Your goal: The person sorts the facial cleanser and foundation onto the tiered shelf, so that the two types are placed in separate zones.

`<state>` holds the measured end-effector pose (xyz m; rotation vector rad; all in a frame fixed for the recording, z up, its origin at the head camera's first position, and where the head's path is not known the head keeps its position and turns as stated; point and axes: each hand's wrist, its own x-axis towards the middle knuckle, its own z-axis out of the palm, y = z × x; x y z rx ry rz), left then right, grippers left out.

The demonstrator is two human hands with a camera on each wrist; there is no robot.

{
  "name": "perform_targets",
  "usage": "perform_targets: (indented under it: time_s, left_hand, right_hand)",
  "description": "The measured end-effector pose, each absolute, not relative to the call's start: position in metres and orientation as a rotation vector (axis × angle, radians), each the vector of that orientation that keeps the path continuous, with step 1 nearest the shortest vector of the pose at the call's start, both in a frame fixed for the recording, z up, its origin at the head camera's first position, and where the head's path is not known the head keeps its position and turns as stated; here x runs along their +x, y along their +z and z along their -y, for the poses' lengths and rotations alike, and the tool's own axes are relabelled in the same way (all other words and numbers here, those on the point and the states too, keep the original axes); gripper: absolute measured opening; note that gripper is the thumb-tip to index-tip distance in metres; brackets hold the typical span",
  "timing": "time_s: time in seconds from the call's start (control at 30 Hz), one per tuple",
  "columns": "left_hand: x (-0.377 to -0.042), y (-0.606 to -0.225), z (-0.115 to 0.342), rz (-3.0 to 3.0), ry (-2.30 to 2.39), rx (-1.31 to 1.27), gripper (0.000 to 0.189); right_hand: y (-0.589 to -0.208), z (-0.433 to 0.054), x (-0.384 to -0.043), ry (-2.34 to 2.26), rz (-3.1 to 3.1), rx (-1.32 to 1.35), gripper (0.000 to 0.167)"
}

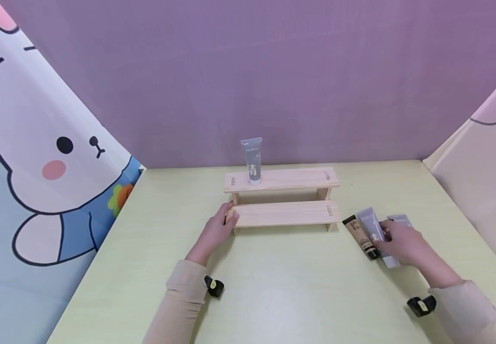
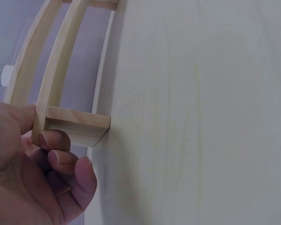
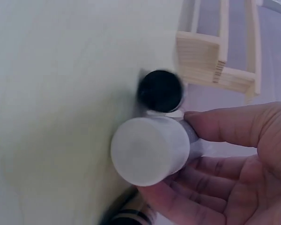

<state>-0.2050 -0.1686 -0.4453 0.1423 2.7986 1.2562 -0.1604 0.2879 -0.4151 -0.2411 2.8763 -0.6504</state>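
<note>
A two-tier light wooden shelf [image 1: 284, 214] stands on the table. My left hand [image 1: 217, 230] grips the left end of its lower board [image 2: 56, 70], thumb on one face and fingers curled beneath. On the upper board, a grey tube [image 1: 253, 160] stands upright on its white cap. At the right, my right hand [image 1: 404, 244] pinches another grey tube [image 1: 369, 222] between thumb and fingers; its white cap [image 3: 147, 151] faces the right wrist camera. Beside it lies a beige tube with black ends [image 1: 359, 235]. A further grey tube [image 1: 400, 220] is partly hidden behind the right hand.
Low in the right wrist view is part of a tan tube with a black band [image 3: 131, 212]. A purple cloth backdrop [image 1: 282, 86] rises behind the pale table [image 1: 274, 286]. Printed cloths hang at both sides. Both wrists carry small black devices.
</note>
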Motion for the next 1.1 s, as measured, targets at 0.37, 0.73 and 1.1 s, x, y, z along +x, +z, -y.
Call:
perform_targets:
  time_s: [0.37, 0.73, 1.1]
  left_hand:
    - [-0.205, -0.447, 0.169, -2.738, 1.336, 0.090, 0.048]
    - [-0.205, -0.449, 0.169, -2.659, 1.423, 0.083, 0.047]
    - [-0.205, -0.448, 0.170, -2.645, 1.423, 0.072, 0.049]
  right_hand:
    - [-0.390, -0.269, -0.161, -0.997, -2.913, -0.292, 0.052]
    - [-0.369, -0.230, -0.174, -1.311, -2.817, -0.333, 0.054]
    - [-0.362, -0.190, -0.200, -1.551, -2.739, -0.415, 0.050]
